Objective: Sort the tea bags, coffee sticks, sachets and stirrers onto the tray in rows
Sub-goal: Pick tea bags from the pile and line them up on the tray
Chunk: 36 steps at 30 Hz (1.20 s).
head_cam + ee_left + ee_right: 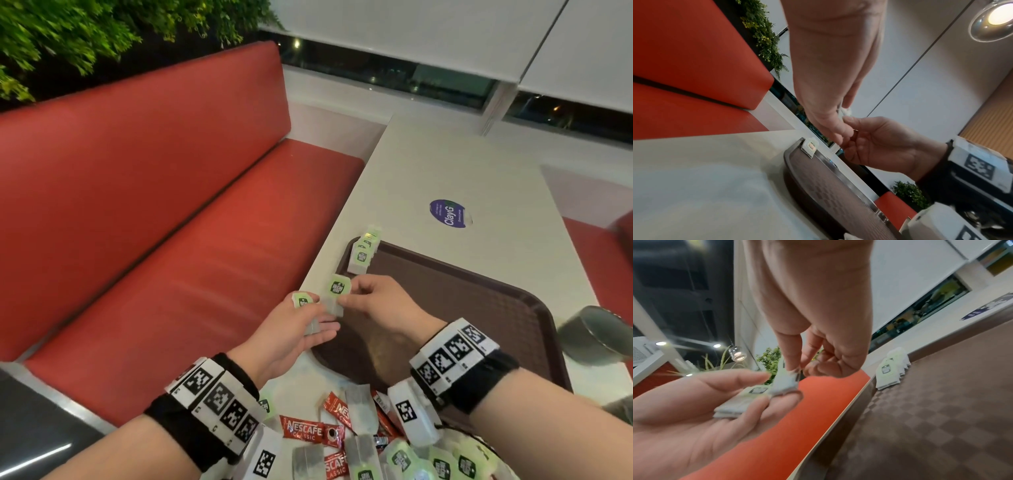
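My left hand holds a small stack of green-tagged tea bags at the tray's left edge, thumb over the top one. My right hand pinches one tea bag by its upper part, just right of the stack and still touching it. A short row of tea bags lies overlapped in the far left corner of the brown tray. A loose pile of tea bags and red Nescafe coffee sticks lies near my wrists.
The white table carries a blue round sticker. A grey metal cup stands at the tray's right edge. A red bench runs along the table's left side.
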Available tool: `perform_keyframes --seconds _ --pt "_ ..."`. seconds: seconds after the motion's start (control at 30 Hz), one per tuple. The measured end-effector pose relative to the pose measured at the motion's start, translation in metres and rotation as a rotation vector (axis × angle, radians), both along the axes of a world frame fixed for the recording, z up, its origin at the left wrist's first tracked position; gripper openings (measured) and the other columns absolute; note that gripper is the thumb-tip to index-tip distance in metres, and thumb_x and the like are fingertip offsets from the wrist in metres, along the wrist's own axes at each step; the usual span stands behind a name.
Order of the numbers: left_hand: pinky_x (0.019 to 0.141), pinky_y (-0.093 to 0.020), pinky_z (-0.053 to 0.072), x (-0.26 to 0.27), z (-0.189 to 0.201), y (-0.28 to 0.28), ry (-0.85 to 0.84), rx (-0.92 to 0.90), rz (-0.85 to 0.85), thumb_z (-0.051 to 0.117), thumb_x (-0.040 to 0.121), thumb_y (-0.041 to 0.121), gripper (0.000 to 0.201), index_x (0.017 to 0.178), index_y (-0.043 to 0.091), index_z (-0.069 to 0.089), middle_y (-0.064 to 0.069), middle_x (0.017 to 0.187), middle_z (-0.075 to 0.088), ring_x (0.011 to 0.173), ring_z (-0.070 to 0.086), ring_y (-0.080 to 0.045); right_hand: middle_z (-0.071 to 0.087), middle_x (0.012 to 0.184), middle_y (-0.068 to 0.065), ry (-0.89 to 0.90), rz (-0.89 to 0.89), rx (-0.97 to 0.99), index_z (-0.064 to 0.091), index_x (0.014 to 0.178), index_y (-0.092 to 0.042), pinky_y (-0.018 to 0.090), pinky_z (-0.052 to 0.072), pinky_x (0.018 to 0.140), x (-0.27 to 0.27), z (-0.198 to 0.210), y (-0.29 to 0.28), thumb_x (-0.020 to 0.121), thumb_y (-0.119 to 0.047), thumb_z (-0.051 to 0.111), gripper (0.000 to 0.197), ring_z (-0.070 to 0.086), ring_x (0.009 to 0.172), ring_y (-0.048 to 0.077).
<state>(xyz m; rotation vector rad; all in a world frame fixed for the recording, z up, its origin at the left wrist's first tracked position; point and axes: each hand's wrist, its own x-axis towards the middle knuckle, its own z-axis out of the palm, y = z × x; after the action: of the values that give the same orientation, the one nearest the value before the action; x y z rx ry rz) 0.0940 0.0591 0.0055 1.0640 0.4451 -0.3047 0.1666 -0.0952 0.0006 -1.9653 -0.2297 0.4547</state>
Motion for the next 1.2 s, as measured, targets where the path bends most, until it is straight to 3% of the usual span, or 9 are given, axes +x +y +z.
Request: perform_keyframes --seconds 0.17,0.3,0.47,0.6,0.77,0.9,1.0,1.1,1.2 --pt "0.085 -0.038 0.055 -0.001 0.0 0.006 0.029 -0.034 0.047 0.033 0.1 0.007 0.019 0.117 0.015 0.032 -0.026 0.114 0.063 0.101 0.065 -0.034 0.059 0.056 0.002 0.079 -0.272 -0.016 0.059 0.073 -0.005 0.02 0.038 0.044 0.044 -0.018 -0.013 0.082 -0.006 0.07 0.014 0.048 0.047 0.012" --pt "0.087 -0.038 0.054 -0.003 -0.003 0.008 0.019 -0.027 0.03 0.036 0.101 0.006 0.017 0.093 0.02 0.043 -0.026 0.116 0.061 0.103 0.064 -0.034 0.06 0.06 0.001 0.103 -0.33 -0.133 0.054 0.064 -0.013 0.018 0.039 0.043 0.073 -0.031 -0.014 0.083 -0.005 0.068 0.026 0.051 0.049 0.009" --pt "0.081 -0.032 0.058 0.0 -0.013 0.017 0.026 0.006 0.021 0.044 0.098 0.005 0.011 0.104 0.012 0.049 -0.023 0.119 0.059 0.1 0.066 -0.031 0.061 0.075 0.008 0.188 -0.382 -0.166 0.048 0.065 -0.016 0.02 0.042 0.045 0.097 -0.043 -0.004 0.082 0.001 0.066 0.03 0.054 0.054 0.012" --pt "0.082 -0.032 0.057 -0.001 -0.018 0.023 0.025 0.011 0.043 0.046 0.098 0.005 0.011 0.105 0.012 0.051 -0.022 0.118 0.058 0.101 0.066 -0.031 0.057 0.07 0.007 0.242 -0.367 -0.274 0.046 0.072 -0.016 0.02 0.045 0.043 0.106 -0.045 0.005 0.086 -0.001 0.063 0.027 0.054 0.056 0.013" --pt "0.082 -0.034 0.057 -0.002 -0.021 0.026 0.036 0.002 0.08 0.041 0.101 0.009 0.011 0.104 0.013 0.051 -0.02 0.114 0.058 0.103 0.064 -0.033 0.05 0.073 0.01 0.361 -0.378 -0.256 0.045 0.11 -0.013 0.016 0.04 0.027 0.109 -0.039 0.013 0.095 -0.001 0.05 0.02 0.053 0.054 0.017" --pt "0.08 -0.034 0.057 -0.002 -0.022 0.026 0.032 0.009 0.082 0.041 0.101 0.012 0.013 0.111 0.013 0.05 -0.018 0.112 0.06 0.1 0.065 -0.031 0.056 0.07 0.01 0.297 -0.384 -0.336 0.05 0.114 -0.007 0.021 0.049 0.038 0.107 -0.037 0.011 0.09 -0.003 0.06 0.026 0.057 0.051 0.016" --pt "0.08 -0.032 0.057 -0.003 -0.02 0.025 0.014 0.016 0.072 0.041 0.101 0.013 0.017 0.116 0.011 0.049 -0.018 0.111 0.061 0.1 0.065 -0.029 0.059 0.071 0.01 0.146 -0.4 -0.376 0.054 0.101 -0.007 0.026 0.053 0.053 0.1 -0.036 0.004 0.088 -0.005 0.061 0.015 0.056 0.056 0.016" --pt "0.08 -0.03 0.057 -0.004 -0.017 0.022 -0.005 0.041 0.042 0.041 0.101 0.011 0.02 0.12 0.011 0.047 -0.018 0.112 0.061 0.1 0.065 -0.026 0.063 0.078 0.013 0.015 -0.373 -0.184 0.06 0.084 -0.009 0.025 0.049 0.054 0.078 -0.027 0.003 0.086 -0.01 0.064 0.004 0.057 0.061 0.016" --pt "0.077 -0.028 0.058 -0.006 -0.014 0.017 -0.022 0.055 0.011 0.042 0.1 0.006 0.02 0.117 0.012 0.049 -0.016 0.107 0.061 0.097 0.066 -0.025 0.065 0.075 0.006 -0.006 -0.133 -0.031 0.066 0.08 -0.014 0.025 0.046 0.059 0.04 -0.009 0.009 0.084 -0.018 0.069 0.007 0.059 0.068 0.015"
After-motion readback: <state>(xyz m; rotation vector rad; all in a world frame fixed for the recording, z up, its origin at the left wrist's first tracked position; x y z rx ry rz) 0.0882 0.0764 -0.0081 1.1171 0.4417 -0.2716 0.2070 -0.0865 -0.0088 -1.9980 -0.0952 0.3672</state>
